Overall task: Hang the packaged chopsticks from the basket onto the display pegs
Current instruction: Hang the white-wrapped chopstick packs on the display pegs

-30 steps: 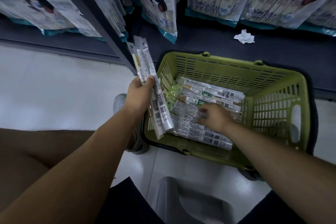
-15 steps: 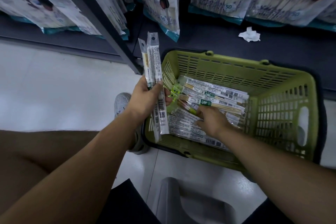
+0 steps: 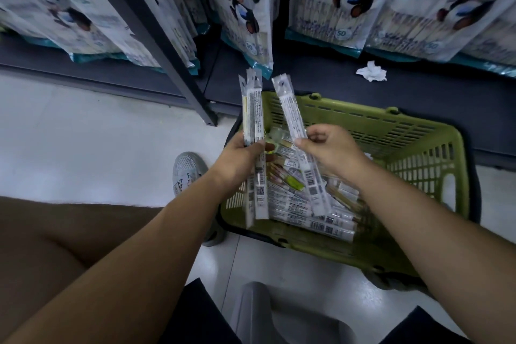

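Just then the left hand (image 3: 240, 153) gripped a small bundle of chopstick packets (image 3: 252, 114), fingers and thumb curled round its middle. The bundle stood nearly upright, its header tabs toward twelve o'clock and its barcoded ends hanging over the near-left corner of the green basket (image 3: 424, 165). How many packets made up the bundle could not be told for certain.

At about three o'clock of the left hand, the right hand (image 3: 332, 148) pinched a single packet (image 3: 290, 114) between thumb and forefinger, the other fingers loosely curled. That packet tilted, its tab leaning toward eleven o'clock and its lower end pointing to five o'clock above the basket's contents. The two hands were close but apart.

Inside the basket, loose packets (image 3: 312, 218) lay flat in a heap, running roughly from ten to four o'clock, labels and barcodes up. The basket sat on the pale floor (image 3: 83, 134) against the dark shelf base (image 3: 321, 78).

At twelve o'clock of the basket, panda-printed bags (image 3: 349, 0) hung in rows, and a crumpled tissue (image 3: 371, 72) lay on the shelf base at about one o'clock. A grey shoe (image 3: 185, 173) showed at nine o'clock of the basket, just beside its left wall. A dark shelf post (image 3: 156, 36) slanted down toward the basket's far-left corner.
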`<state>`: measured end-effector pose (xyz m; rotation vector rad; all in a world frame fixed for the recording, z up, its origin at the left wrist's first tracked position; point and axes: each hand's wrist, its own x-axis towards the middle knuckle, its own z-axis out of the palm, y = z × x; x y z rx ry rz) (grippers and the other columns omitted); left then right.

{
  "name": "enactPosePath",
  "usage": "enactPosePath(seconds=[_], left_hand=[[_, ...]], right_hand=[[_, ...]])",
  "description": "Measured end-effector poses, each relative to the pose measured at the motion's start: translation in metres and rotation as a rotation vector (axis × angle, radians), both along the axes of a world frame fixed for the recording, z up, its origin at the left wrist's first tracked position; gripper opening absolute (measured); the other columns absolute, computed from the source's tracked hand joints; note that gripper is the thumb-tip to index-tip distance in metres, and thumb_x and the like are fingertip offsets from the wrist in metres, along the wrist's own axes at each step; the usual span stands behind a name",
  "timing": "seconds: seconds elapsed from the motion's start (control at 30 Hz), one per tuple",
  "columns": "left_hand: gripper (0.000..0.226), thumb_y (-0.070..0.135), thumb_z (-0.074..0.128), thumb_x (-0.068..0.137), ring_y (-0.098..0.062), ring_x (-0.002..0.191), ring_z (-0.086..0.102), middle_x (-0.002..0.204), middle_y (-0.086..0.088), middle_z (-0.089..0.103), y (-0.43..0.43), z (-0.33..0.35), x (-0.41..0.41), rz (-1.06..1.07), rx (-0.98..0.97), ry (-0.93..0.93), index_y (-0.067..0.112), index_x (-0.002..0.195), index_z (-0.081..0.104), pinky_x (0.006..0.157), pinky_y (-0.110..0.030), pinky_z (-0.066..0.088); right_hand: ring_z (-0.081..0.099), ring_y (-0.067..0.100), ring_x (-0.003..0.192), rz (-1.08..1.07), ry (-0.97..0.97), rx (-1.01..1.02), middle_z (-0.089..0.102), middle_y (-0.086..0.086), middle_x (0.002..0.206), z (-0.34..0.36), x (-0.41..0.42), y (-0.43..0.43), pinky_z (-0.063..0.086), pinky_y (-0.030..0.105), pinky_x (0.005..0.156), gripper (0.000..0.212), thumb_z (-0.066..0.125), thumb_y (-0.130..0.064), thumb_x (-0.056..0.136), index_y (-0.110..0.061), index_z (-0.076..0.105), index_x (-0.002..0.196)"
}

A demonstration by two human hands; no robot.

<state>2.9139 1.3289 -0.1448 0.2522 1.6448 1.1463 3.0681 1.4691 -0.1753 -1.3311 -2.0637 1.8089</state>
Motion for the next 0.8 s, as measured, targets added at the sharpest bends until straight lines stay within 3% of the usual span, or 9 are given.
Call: enactPosePath(seconds=[0.1,0.23,0.3,0.4,0.43,0.5,0.6,0.7,0.8], left_hand=[[0.035,0.019,0.050,0.109,-0.036,0.115,0.070,0.127,-0.018,0.070,0.001,0.004,0.009,-0.117,0.068,-0.047,0.007,0.141,0.052,0.097,-0.053,0.057],[0.041,0.015,0.057,0.104,-0.034,0.121,0.066,0.131,-0.018,0.068,-0.001,0.008,0.006,-0.230,0.117,0.049,0.006,0.144,0.051,0.106,-0.056,0.050],[0.041,0.012,0.060,0.102,-0.031,0.118,0.068,0.128,-0.016,0.069,-0.002,0.009,0.004,-0.287,0.112,0.116,0.008,0.142,0.051,0.103,-0.051,0.054],[0.033,0.015,0.063,0.102,-0.021,0.106,0.073,0.116,-0.006,0.075,-0.003,0.008,0.000,-0.264,0.092,0.187,0.014,0.134,0.057,0.086,-0.033,0.061],[0.028,0.017,0.063,0.102,-0.018,0.104,0.074,0.112,-0.002,0.076,-0.004,0.007,-0.004,-0.241,0.076,0.205,0.019,0.130,0.058,0.084,-0.031,0.062],[0.026,0.019,0.063,0.102,-0.023,0.106,0.072,0.113,-0.003,0.075,-0.006,0.002,-0.011,-0.177,0.025,0.242,0.025,0.128,0.058,0.094,-0.044,0.059],[0.028,0.021,0.063,0.099,-0.036,0.112,0.068,0.119,-0.012,0.070,-0.011,-0.004,-0.018,-0.087,-0.014,0.256,0.026,0.125,0.058,0.102,-0.061,0.051],[0.026,0.027,0.062,0.096,-0.033,0.112,0.067,0.119,-0.010,0.069,-0.012,-0.007,-0.018,-0.071,-0.037,0.267,0.031,0.121,0.056,0.101,-0.061,0.051],[0.022,0.022,0.061,0.102,-0.031,0.111,0.067,0.116,-0.007,0.069,-0.009,-0.010,-0.017,-0.081,-0.045,0.273,0.029,0.122,0.055,0.101,-0.059,0.052]], right_hand=[[0.071,0.001,0.071,-0.037,0.155,-0.119,0.076,-0.003,0.085,0.020,-0.016,-0.009,0.050,0.013,0.058,0.015,0.080,-0.022,0.085,-0.019,0.070,0.095],[0.066,-0.006,0.068,-0.084,0.146,-0.183,0.074,-0.012,0.083,0.021,-0.024,-0.016,0.048,0.009,0.057,0.015,0.083,-0.027,0.082,-0.023,0.071,0.091],[0.063,-0.006,0.060,-0.079,0.143,-0.290,0.074,-0.017,0.076,0.019,-0.025,-0.016,0.044,0.012,0.050,0.015,0.082,-0.030,0.080,-0.024,0.073,0.091],[0.055,0.002,0.060,-0.118,0.183,-0.480,0.071,-0.011,0.076,0.007,-0.020,-0.007,0.041,0.019,0.051,0.025,0.079,-0.041,0.076,-0.022,0.079,0.092],[0.056,0.005,0.064,-0.123,0.153,-0.459,0.072,-0.009,0.079,0.000,-0.016,-0.002,0.044,0.020,0.053,0.022,0.077,-0.041,0.080,-0.023,0.079,0.093],[0.063,0.011,0.080,-0.047,-0.080,-0.156,0.075,-0.004,0.099,-0.023,-0.003,0.007,0.051,0.027,0.070,0.016,0.074,-0.035,0.090,-0.024,0.076,0.102],[0.062,0.022,0.114,0.145,-0.404,0.170,0.066,0.007,0.132,-0.060,0.019,0.018,0.047,0.031,0.097,0.041,0.073,-0.030,0.093,-0.014,0.066,0.130],[0.056,0.031,0.128,0.328,-0.549,0.245,0.055,0.009,0.147,-0.081,0.029,0.021,0.046,0.038,0.105,0.061,0.076,-0.034,0.090,-0.015,0.054,0.144],[0.055,0.032,0.125,0.390,-0.583,0.333,0.055,0.011,0.144,-0.091,0.031,0.018,0.048,0.040,0.101,0.061,0.078,-0.034,0.089,-0.015,0.054,0.142]])
